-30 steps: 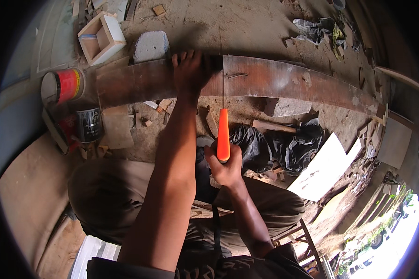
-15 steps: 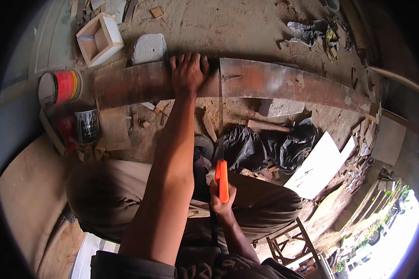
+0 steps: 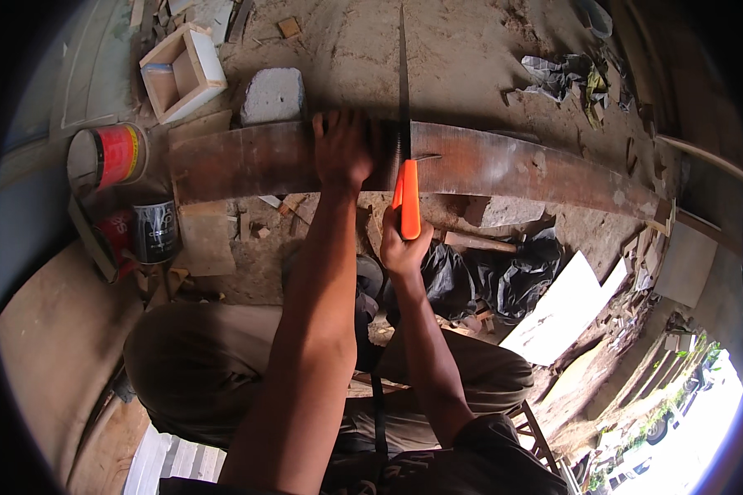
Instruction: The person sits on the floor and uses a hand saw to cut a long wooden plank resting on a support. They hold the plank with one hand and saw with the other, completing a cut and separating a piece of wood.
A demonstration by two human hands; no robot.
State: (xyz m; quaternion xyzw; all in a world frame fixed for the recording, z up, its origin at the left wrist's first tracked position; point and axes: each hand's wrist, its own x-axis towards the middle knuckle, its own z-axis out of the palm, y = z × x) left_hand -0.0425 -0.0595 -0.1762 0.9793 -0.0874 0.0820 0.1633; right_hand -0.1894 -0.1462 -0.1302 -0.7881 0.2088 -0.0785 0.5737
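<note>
A long reddish-brown wooden board (image 3: 504,161) lies crosswise in front of me, its right part tapering toward the end. My left hand (image 3: 344,153) presses on it left of the middle, with the fingers bent over its far edge. Just right of that, my right hand (image 3: 406,246) is closed round the orange handle of a handsaw (image 3: 410,198). The saw's dark blade crosses the board and points away from me past the far edge. A small dark curved piece (image 3: 427,156) lies on the board beside the blade.
Pale blocks, one at the far edge (image 3: 273,96) and one at the near edge (image 3: 508,211), sit by the board. Cans (image 3: 155,229), an open wooden box (image 3: 182,74), black plastic (image 3: 524,276) and a white sheet (image 3: 557,309) lie around on the dusty ground.
My right hand has pushed the saw forward, away from me, so the handle now reaches the board and the blade sticks out beyond it. My left hand stays on the board.
</note>
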